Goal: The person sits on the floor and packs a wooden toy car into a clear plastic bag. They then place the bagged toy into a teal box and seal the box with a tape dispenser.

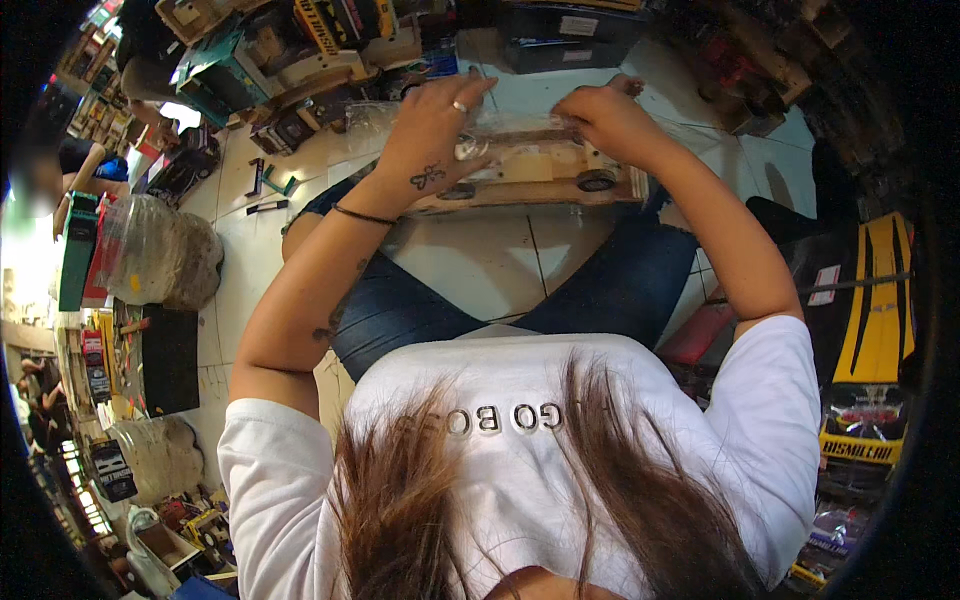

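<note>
Head view, twelve o'clock: crinkled transparent plastic film [374,118] surrounds a long pale-wood toy vehicle [530,172]; the left hand [432,125], fingers extended, spreads over its eleven o'clock side; the right hand [608,122] pinches film at one. Wrapping seems underway, probably calling next for tautness.

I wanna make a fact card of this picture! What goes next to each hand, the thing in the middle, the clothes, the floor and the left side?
Left hand: spread over the vehicle's left end, wearing a ring
Right hand: fingers curled at the vehicle's far right; grip hard to tell
Middle: wooden toy vehicle with dark wheels, clear plastic around it
Clothes: white T-shirt, blue jeans
Floor: pale tiles
Left side: big roll of see-through wrap
</note>
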Demonstrator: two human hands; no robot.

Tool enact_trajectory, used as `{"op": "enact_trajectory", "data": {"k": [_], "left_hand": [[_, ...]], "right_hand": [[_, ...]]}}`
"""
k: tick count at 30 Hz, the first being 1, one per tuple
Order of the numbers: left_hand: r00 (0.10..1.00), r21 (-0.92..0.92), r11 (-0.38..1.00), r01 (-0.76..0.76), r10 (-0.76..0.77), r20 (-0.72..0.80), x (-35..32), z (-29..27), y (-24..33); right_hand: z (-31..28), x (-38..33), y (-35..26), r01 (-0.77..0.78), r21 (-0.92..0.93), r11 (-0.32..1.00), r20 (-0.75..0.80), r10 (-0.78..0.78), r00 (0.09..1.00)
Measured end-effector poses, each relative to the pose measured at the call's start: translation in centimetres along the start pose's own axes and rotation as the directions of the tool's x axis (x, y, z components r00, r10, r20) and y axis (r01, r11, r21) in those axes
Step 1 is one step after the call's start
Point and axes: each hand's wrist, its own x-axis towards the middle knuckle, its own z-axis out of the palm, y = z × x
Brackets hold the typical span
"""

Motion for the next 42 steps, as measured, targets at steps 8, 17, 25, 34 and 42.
{"op": "enact_trajectory", "data": {"k": [8,17,25,34,42], "left_hand": [[0.814,-0.218,0.946,0.239,-0.073,0.577,-3.8,0.0,-5.2],[0.874,-0.346,0.913,0.217,-0.024,0.486,-6.2,1.8,-4.8],[0.672,-0.119,0.846,0.52,-0.319,0.668,-7.9,-9.8,-12.2],[0.96,-0.284,0.951,0.124,-0.043,0.278,-1.8,1.1,-1.5],[0.604,-0.427,0.65,0.629,-0.063,0.794,1.6,4.4,-2.7]], "right_hand": [[3.3,-0.3,1.6,0.048,0.27,0.962,0.026,-0.057,0.998],[8.6,-2.7,3.7,-0.04,0.313,0.949,0.08,0.016,0.997],[-2.8,-8.0,9.6,-0.645,0.184,0.742,0.269,0.593,0.759],[5.4,1.3,-0.1,-0.049,0.133,0.99,0.103,0.035,0.994],[7.2,0.7,-1.0,0.221,-0.187,0.957,-0.445,-0.283,0.85]]}}
